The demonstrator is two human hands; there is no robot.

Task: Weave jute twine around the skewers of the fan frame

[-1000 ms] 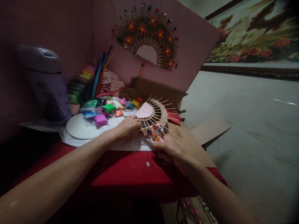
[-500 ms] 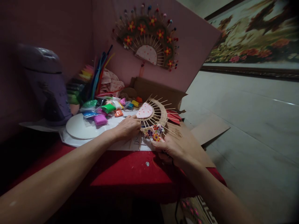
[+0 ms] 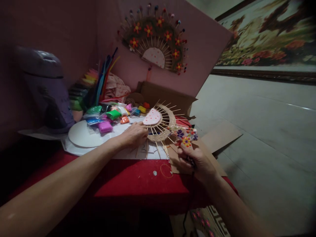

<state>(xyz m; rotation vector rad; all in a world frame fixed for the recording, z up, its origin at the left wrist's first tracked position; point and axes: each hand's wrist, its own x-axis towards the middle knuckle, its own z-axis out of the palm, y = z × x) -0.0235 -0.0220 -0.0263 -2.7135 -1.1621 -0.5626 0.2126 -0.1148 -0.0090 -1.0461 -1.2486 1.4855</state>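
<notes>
A fan-shaped craft point(image 3: 171, 119) of thin sticks and a woven twine band stands tilted over the white sheet, with a pink dotted half-circle point(image 3: 152, 117) at its centre. My left hand point(image 3: 137, 134) is closed on the craft's lower left edge, beside the half-circle. To the right of the craft's lower end, my right hand point(image 3: 195, 158) is wrapped round a tool decorated with colourful flowers point(image 3: 186, 141); a dark cord hangs below it. The tool's front end is close to the twine band, and whether they touch is unclear.
Colourful clay packets point(image 3: 105, 126) lie by a white disc point(image 3: 85, 134) on the red-covered table point(image 3: 128, 181). A purple flask point(image 3: 55, 95) stands left, cardboard point(image 3: 209, 154) lies right. A finished flowered fan point(image 3: 154, 39) hangs behind on a pink board.
My right hand has moved right with the flowered tool, uncovering the lower part of the twine band and sticks. My left hand remains at the craft's edge.
</notes>
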